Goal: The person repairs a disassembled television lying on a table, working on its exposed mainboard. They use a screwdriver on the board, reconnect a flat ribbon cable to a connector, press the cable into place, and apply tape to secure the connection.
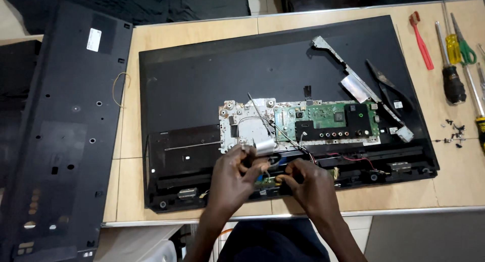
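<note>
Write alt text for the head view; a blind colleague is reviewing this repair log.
Two hands, left hand and right hand, meet at the lower edge of an opened flat-screen television lying on a table, near its green circuit board. Screwdrivers lie at right.

Single head-worn view, looking steeply down from close above, facing forward across the table (283,25), hands (273,178) at bottom centre

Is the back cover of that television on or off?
Off. The back cover lies to the left, and the television lies face down with its green circuit board bare.
</note>
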